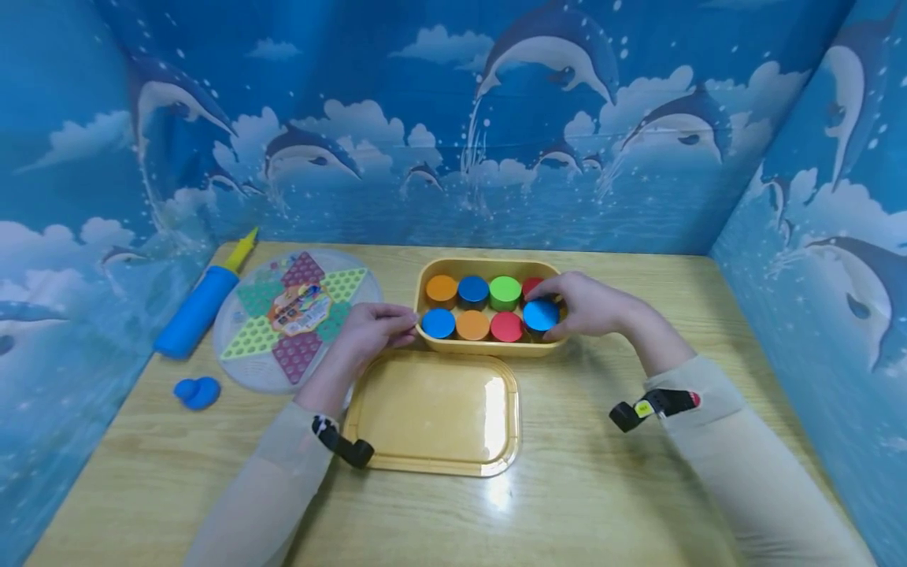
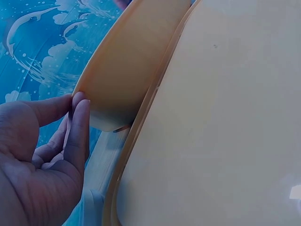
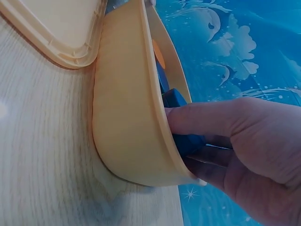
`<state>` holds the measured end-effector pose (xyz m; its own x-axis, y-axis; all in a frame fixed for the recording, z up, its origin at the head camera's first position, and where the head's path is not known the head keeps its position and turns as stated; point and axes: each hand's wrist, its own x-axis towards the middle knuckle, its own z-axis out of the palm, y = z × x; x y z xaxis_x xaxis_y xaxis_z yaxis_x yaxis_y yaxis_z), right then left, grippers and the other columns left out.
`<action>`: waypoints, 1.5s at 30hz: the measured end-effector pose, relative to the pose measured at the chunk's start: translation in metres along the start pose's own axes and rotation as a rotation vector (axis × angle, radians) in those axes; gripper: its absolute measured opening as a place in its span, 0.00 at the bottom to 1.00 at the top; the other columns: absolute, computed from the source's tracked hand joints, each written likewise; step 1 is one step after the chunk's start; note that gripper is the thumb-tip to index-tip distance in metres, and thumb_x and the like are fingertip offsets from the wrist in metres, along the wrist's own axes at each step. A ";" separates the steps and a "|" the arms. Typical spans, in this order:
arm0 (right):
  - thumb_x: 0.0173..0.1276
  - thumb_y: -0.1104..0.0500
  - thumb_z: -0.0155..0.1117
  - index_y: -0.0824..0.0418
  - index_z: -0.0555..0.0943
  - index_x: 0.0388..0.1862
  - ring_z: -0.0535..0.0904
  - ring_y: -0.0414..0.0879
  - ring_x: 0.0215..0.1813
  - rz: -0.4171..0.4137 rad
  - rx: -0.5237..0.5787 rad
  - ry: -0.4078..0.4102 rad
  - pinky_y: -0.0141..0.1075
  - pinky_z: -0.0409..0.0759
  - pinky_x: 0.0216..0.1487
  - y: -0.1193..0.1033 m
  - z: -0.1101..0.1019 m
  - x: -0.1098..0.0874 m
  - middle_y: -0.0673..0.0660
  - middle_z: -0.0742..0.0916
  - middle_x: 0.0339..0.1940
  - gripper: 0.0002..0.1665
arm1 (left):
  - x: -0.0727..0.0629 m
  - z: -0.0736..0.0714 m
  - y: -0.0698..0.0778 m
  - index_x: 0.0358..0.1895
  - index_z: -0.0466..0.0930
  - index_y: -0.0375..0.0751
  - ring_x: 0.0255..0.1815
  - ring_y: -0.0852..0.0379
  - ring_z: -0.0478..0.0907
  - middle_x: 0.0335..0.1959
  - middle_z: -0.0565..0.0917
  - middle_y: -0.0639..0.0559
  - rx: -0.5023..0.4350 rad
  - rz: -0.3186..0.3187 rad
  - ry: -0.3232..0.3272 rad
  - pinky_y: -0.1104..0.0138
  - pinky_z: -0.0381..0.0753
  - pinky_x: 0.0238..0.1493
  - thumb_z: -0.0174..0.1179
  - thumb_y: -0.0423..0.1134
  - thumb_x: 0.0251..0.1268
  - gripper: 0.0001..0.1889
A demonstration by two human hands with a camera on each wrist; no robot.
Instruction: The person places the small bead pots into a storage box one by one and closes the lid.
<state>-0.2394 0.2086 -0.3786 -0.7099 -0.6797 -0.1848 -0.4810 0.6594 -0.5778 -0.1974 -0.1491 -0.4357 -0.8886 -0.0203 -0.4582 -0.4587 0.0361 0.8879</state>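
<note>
A yellow plastic box [image 1: 489, 347] holds two rows of small round tubs with coloured tops, among them an orange tub [image 1: 442, 290], a green tub [image 1: 505, 291] and a red tub [image 1: 506, 326]. My left hand [image 1: 375, 327] pinches the box's rim at its left end between thumb and fingers; the left wrist view shows the fingertips at the rim [image 2: 81, 84]. At the box's right end, my right hand [image 1: 591, 303] reaches over the rim and grips a blue tub [image 1: 542, 314] in the front corner. Its fingers partly cover a red tub behind.
A yellow tray-like lid [image 1: 432, 409] lies in front of the box. On the left lie a round clear-rimmed game board [image 1: 298, 315] with a star pattern, a blue pump [image 1: 194, 311] with a yellow tip and a small blue piece [image 1: 197, 391]. Dolphin-print curtains [image 1: 453, 118] surround the table.
</note>
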 end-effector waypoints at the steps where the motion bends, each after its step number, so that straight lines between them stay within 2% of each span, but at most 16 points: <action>1: 0.61 0.65 0.83 0.69 0.81 0.67 0.79 0.58 0.59 0.000 -0.005 -0.007 0.54 0.85 0.60 0.000 0.000 0.000 0.62 0.85 0.61 0.35 | 0.000 0.000 0.000 0.59 0.84 0.30 0.42 0.52 0.89 0.49 0.87 0.36 0.001 -0.001 0.002 0.63 0.92 0.48 0.67 0.32 0.76 0.15; 10: 0.63 0.64 0.82 0.71 0.81 0.67 0.81 0.56 0.59 0.034 -0.044 -0.088 0.53 0.85 0.62 -0.003 -0.004 0.005 0.63 0.86 0.63 0.35 | 0.001 0.000 -0.001 0.59 0.84 0.29 0.41 0.53 0.89 0.49 0.87 0.36 -0.005 0.014 -0.015 0.63 0.92 0.48 0.67 0.32 0.76 0.15; 16: 0.62 0.63 0.82 0.70 0.82 0.67 0.81 0.54 0.57 0.068 -0.065 -0.130 0.50 0.85 0.60 -0.004 -0.003 0.009 0.62 0.86 0.62 0.34 | 0.001 0.000 -0.004 0.59 0.83 0.28 0.41 0.53 0.89 0.49 0.87 0.37 -0.020 0.021 -0.024 0.63 0.92 0.49 0.67 0.31 0.75 0.14; 24: 0.62 0.64 0.82 0.68 0.84 0.65 0.82 0.54 0.56 0.063 -0.072 -0.117 0.49 0.86 0.60 -0.002 0.002 0.009 0.60 0.87 0.60 0.32 | -0.001 0.003 -0.006 0.59 0.83 0.28 0.40 0.53 0.89 0.48 0.87 0.37 -0.028 0.016 -0.011 0.63 0.92 0.48 0.67 0.31 0.75 0.15; 32: 0.64 0.67 0.80 0.71 0.82 0.66 0.83 0.59 0.64 0.020 0.009 -0.114 0.54 0.83 0.67 0.002 0.005 0.007 0.63 0.86 0.62 0.32 | 0.000 0.002 -0.005 0.60 0.83 0.28 0.41 0.54 0.89 0.48 0.87 0.37 -0.021 0.002 -0.006 0.64 0.92 0.48 0.67 0.31 0.75 0.16; 39: 0.65 0.68 0.80 0.72 0.80 0.68 0.82 0.60 0.66 0.031 0.078 -0.064 0.54 0.81 0.69 0.001 0.005 0.004 0.65 0.86 0.63 0.33 | -0.004 0.001 -0.004 0.59 0.83 0.27 0.40 0.53 0.89 0.48 0.87 0.36 -0.024 0.042 -0.022 0.63 0.92 0.48 0.66 0.31 0.76 0.15; 41: 0.65 0.68 0.79 0.73 0.79 0.68 0.81 0.61 0.67 0.023 0.108 -0.031 0.56 0.81 0.69 0.000 0.005 0.001 0.66 0.86 0.64 0.33 | -0.005 0.000 -0.003 0.59 0.83 0.26 0.40 0.53 0.89 0.47 0.87 0.37 -0.025 0.055 -0.029 0.63 0.92 0.49 0.66 0.32 0.76 0.15; 45: 0.68 0.65 0.78 0.71 0.80 0.68 0.81 0.62 0.66 0.008 0.126 0.058 0.58 0.81 0.67 -0.003 0.003 -0.007 0.66 0.85 0.64 0.32 | -0.011 -0.007 0.000 0.61 0.82 0.28 0.45 0.49 0.89 0.48 0.88 0.37 0.006 0.069 -0.046 0.60 0.91 0.53 0.66 0.39 0.78 0.18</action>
<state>-0.2310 0.2106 -0.3776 -0.7441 -0.6520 -0.1457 -0.4089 0.6169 -0.6725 -0.1876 -0.1558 -0.4304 -0.9174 0.0280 -0.3970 -0.3958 0.0424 0.9174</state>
